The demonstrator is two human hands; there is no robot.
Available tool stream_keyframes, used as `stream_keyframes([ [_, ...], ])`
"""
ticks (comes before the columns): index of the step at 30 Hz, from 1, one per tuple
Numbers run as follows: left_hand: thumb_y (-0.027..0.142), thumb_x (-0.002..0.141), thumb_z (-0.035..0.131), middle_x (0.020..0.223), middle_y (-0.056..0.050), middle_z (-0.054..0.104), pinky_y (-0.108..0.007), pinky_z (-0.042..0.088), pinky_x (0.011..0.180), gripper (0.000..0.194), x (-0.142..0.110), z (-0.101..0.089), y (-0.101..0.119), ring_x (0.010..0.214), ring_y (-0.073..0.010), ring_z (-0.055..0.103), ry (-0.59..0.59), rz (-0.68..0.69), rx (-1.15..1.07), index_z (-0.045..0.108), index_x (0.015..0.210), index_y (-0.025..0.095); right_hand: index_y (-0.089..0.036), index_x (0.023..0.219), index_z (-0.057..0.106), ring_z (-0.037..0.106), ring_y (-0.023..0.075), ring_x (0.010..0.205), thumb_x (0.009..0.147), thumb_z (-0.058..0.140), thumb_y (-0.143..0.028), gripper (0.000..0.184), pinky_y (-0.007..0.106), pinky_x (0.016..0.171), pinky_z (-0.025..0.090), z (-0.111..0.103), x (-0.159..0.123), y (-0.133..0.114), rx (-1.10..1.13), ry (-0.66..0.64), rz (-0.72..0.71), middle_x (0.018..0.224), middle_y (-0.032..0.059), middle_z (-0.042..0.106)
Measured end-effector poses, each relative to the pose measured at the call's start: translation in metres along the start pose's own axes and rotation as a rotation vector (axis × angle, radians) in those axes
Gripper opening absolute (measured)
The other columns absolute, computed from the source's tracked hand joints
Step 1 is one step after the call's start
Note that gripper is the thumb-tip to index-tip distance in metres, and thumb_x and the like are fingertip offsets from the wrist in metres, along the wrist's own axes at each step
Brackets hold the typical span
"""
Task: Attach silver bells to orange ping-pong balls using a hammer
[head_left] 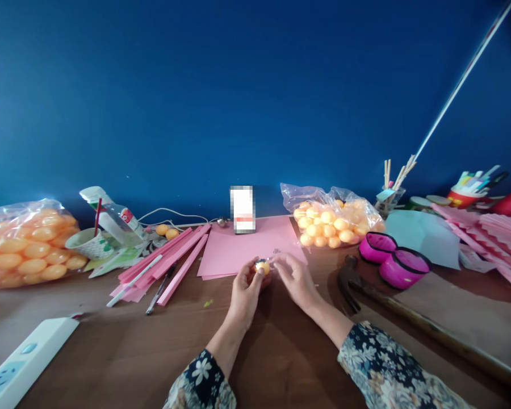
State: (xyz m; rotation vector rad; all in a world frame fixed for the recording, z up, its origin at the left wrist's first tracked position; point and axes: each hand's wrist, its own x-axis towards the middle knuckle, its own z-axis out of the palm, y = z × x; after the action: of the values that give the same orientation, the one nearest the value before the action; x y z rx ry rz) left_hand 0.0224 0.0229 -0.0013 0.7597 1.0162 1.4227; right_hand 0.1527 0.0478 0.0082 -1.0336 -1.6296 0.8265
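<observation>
My left hand (246,289) is closed around a small yellow-orange ball (262,266), which has a dark, shiny patch on its top. Just to the right, my right hand (296,278) has its thumb and forefinger pinched together close to the ball. Whatever lies between those fingertips is too small to make out. Both hands are over the near edge of a pink paper stack (247,250) on the brown table (276,363). A small silvery bit (276,250) shows on the paper beyond the right fingertips.
Bags of orange balls stand at left (38,244) and right (327,221). Pink paper strips (166,258) and a pen (159,292) lie left. A phone (243,210) stands behind the paper. Right are magenta rings (404,268) and a hammer (350,284); a power strip (29,358) lies front left.
</observation>
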Motion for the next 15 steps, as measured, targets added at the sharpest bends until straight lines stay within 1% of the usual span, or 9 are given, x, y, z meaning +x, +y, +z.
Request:
stream_keyframes([
  [3, 0.031, 0.069, 0.067, 0.099, -0.008, 0.065, -0.035, 0.050, 0.085, 0.047, 0.000, 0.000, 0.001, 0.089, -0.0176, 0.063, 0.003, 0.019, 0.018, 0.054, 0.112, 0.017, -0.019, 0.085, 0.059, 0.062, 0.0178, 0.088, 0.084, 0.045, -0.025, 0.015, 0.031, 0.083, 0.047, 0.000, 0.000, -0.002, -0.009, -0.004, -0.005, 0.089, 0.0046, 0.066],
  [8, 0.028, 0.066, 0.070, 0.090, -0.005, 0.066, -0.035, 0.049, 0.084, 0.050, 0.001, -0.002, 0.000, 0.083, -0.0156, 0.063, 0.019, 0.054, 0.073, 0.054, 0.112, 0.018, -0.019, 0.083, 0.059, 0.060, 0.0189, 0.088, 0.082, 0.048, -0.026, 0.013, 0.033, 0.084, 0.046, 0.000, -0.001, -0.006, -0.021, 0.028, -0.007, 0.088, 0.0050, 0.066],
  [12, 0.027, 0.066, 0.070, 0.091, -0.005, 0.066, -0.034, 0.049, 0.085, 0.050, 0.002, -0.003, -0.001, 0.083, -0.0156, 0.063, 0.007, 0.060, 0.060, 0.053, 0.113, 0.019, -0.019, 0.084, 0.058, 0.060, 0.0177, 0.085, 0.082, 0.048, -0.028, 0.014, 0.031, 0.080, 0.048, 0.004, -0.004, -0.010, 0.067, 0.002, 0.062, 0.089, 0.0044, 0.065],
  [15, 0.027, 0.066, 0.069, 0.089, -0.005, 0.067, -0.031, 0.049, 0.083, 0.051, 0.002, -0.004, -0.002, 0.081, -0.0152, 0.064, -0.001, 0.076, 0.087, 0.053, 0.113, 0.018, -0.019, 0.085, 0.058, 0.061, 0.0170, 0.079, 0.081, 0.050, -0.031, 0.015, 0.028, 0.071, 0.050, 0.008, -0.007, -0.010, 0.125, -0.010, 0.135, 0.084, 0.0034, 0.064],
])
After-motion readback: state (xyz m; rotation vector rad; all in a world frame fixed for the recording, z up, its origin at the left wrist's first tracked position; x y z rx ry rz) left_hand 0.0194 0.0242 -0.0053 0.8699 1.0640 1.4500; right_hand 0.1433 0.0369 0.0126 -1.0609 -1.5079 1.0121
